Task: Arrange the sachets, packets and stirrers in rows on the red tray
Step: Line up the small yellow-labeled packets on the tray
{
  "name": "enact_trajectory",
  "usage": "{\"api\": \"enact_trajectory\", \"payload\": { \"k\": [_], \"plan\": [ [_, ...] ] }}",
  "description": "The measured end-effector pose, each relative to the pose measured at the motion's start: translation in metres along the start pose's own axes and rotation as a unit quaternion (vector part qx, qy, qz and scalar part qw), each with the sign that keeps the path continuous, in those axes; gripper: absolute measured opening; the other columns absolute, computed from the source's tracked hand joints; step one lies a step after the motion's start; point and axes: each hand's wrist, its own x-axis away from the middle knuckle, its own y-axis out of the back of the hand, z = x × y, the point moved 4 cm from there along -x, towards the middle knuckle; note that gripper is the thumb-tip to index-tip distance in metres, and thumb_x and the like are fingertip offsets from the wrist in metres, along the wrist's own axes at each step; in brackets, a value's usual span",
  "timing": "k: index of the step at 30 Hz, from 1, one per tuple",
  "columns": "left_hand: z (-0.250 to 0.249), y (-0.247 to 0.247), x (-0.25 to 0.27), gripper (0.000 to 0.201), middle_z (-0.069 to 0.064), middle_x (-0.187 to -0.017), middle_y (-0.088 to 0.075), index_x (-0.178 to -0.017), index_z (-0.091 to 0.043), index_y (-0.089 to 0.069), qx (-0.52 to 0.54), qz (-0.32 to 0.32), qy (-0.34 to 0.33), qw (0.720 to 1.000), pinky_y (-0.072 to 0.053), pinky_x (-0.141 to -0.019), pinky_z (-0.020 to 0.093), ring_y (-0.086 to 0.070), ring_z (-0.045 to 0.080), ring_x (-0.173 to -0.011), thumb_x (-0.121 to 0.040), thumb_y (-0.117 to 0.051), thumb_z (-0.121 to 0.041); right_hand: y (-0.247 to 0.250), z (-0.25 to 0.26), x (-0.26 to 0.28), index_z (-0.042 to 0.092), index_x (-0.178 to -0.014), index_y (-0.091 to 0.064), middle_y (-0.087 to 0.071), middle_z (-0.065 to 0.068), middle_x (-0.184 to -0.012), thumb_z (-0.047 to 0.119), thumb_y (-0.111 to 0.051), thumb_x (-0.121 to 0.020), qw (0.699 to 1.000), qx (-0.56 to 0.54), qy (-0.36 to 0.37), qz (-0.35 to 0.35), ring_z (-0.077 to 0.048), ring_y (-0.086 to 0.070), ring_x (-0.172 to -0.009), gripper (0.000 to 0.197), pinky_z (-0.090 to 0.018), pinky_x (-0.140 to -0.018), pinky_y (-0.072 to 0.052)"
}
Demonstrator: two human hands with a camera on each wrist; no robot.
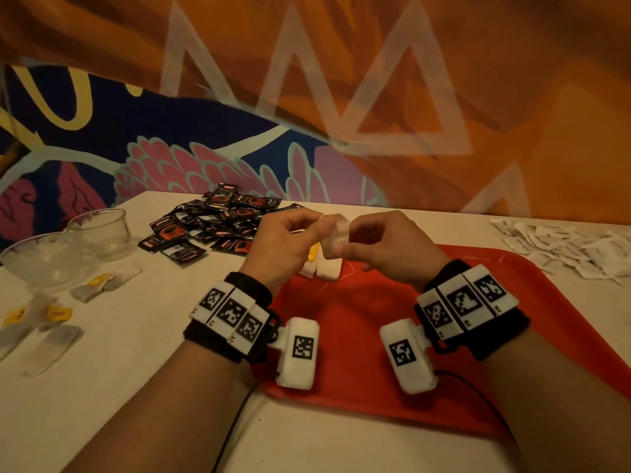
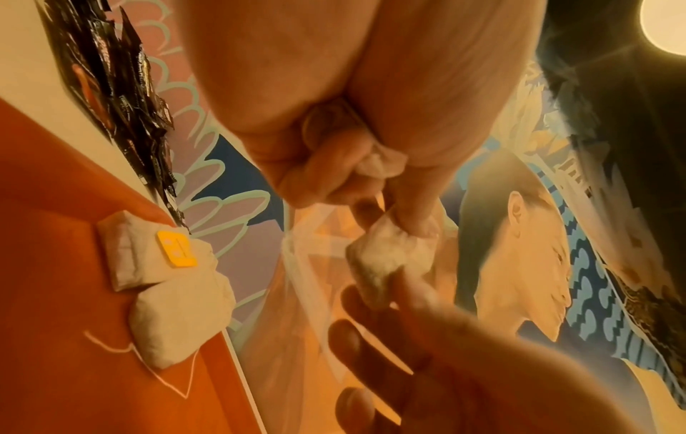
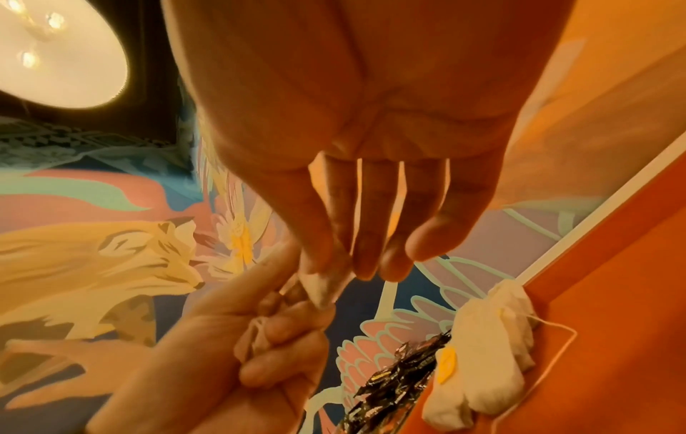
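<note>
Both hands hold one white tea bag [image 1: 335, 235] in the air above the far left corner of the red tray [image 1: 375, 336]. My left hand [image 1: 316, 228] pinches its left edge, and in the left wrist view that tea bag [image 2: 390, 264] hangs from the thumb and finger. My right hand [image 1: 348, 240] pinches the other edge, seen in the right wrist view as the tea bag [image 3: 323, 289] at the fingertips. Two more tea bags [image 1: 322, 269] lie side by side on the tray's far left corner, one with a yellow tag [image 2: 177, 249].
A pile of black sachets [image 1: 218, 223] lies at the table's back left, and white sachets [image 1: 563, 247] are scattered at the back right. Two glass bowls [image 1: 99, 230] stand at the left. Several tea bags with yellow tags [image 1: 106, 279] lie on the table left of the tray.
</note>
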Motion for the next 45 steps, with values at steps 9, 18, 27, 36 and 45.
{"api": "enact_trajectory", "payload": {
  "k": [9, 18, 27, 36, 45],
  "plan": [
    [-0.002, 0.006, -0.002, 0.007, -0.012, -0.066, -0.063, -0.093, -0.012, -0.073, 0.029, -0.048, -0.008, 0.998, -0.037, -0.047, 0.006, -0.052, -0.004, -0.046, -0.093, -0.066, -0.012, -0.007, -0.003, 0.000, 0.023, -0.101, -0.072, -0.072, 0.009, -0.100, 0.038, -0.079, -0.079, 0.999, 0.016, -0.024, -0.022, -0.008, -0.068, -0.093, 0.028, -0.032, -0.078, -0.056],
    [-0.001, 0.005, -0.001, 0.006, -0.011, -0.072, -0.068, -0.088, -0.017, -0.074, -0.012, -0.040, -0.017, 0.999, -0.045, -0.060, 0.012, -0.060, -0.003, -0.061, -0.090, -0.070, -0.014, -0.011, 0.002, 0.002, 0.025, -0.074, -0.077, -0.063, 0.014, -0.054, 0.033, -0.080, -0.080, 0.999, 0.021, -0.022, -0.026, 0.001, -0.051, -0.051, 0.011, -0.026, -0.058, -0.043],
    [0.012, 0.026, -0.009, 0.005, -0.008, -0.086, -0.069, -0.089, -0.027, -0.072, -0.005, -0.159, 0.048, 0.986, -0.047, -0.067, 0.025, -0.060, 0.003, -0.073, -0.093, -0.069, -0.025, -0.024, 0.000, -0.023, 0.020, -0.068, -0.073, -0.069, 0.003, -0.061, 0.019, -0.085, -0.075, 0.991, 0.046, -0.124, 0.021, -0.010, -0.065, -0.059, 0.014, -0.025, -0.061, -0.055],
    [0.017, 0.049, -0.014, 0.007, -0.006, -0.082, -0.062, -0.089, -0.026, -0.067, 0.089, -0.243, 0.121, 0.958, -0.043, -0.055, 0.023, -0.048, 0.007, -0.058, -0.094, -0.066, -0.023, -0.064, -0.029, -0.063, 0.006, -0.102, -0.072, -0.073, -0.013, -0.099, 0.032, -0.086, -0.071, 0.950, 0.174, -0.249, 0.070, -0.031, -0.069, -0.098, 0.043, -0.044, -0.090, -0.057],
    [0.020, 0.050, -0.012, 0.011, -0.003, -0.082, -0.062, -0.084, -0.028, -0.066, 0.102, -0.234, 0.135, 0.957, -0.046, -0.072, 0.033, -0.049, 0.010, -0.064, -0.094, -0.066, -0.022, -0.075, -0.030, -0.070, 0.009, -0.101, -0.068, -0.069, -0.003, -0.088, 0.045, -0.081, -0.074, 0.923, 0.267, -0.264, 0.081, -0.023, -0.066, -0.087, 0.047, -0.031, -0.079, -0.053]
  ]
}}
